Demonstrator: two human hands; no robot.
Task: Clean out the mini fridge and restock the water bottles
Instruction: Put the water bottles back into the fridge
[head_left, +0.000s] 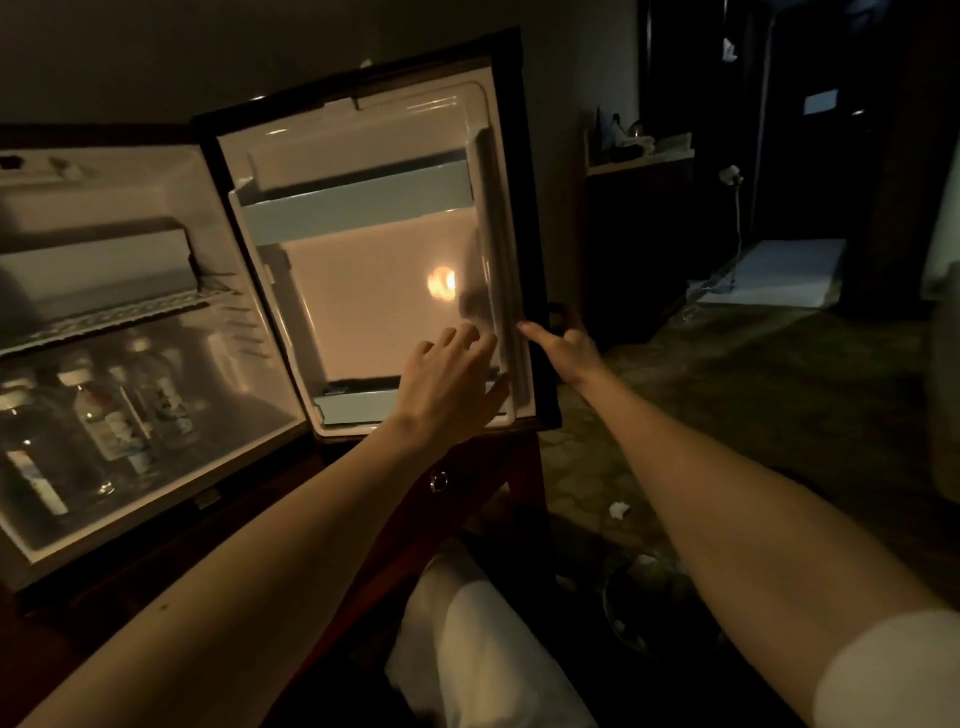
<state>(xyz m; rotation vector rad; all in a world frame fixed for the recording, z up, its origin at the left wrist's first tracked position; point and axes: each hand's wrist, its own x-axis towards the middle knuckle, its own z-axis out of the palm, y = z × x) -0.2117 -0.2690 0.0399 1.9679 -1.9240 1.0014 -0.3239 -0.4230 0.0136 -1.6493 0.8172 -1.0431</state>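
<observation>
Two hands at open fridge door (363, 291), left hand (447, 379) flat inside, right hand (566, 345) gripping edge

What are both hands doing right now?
Left hand: open, fingers on the fridge door liner.
Right hand: grips the door's outer edge.

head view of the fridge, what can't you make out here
- Bottle labels: head view, too dim and blurred to read.
- Right hand fingers: behind the door edge, so its grip is unclear.
- Left hand fingertips: motion-blurred against the door seal.
- Fridge's left side: cut off by the frame edge.
</observation>
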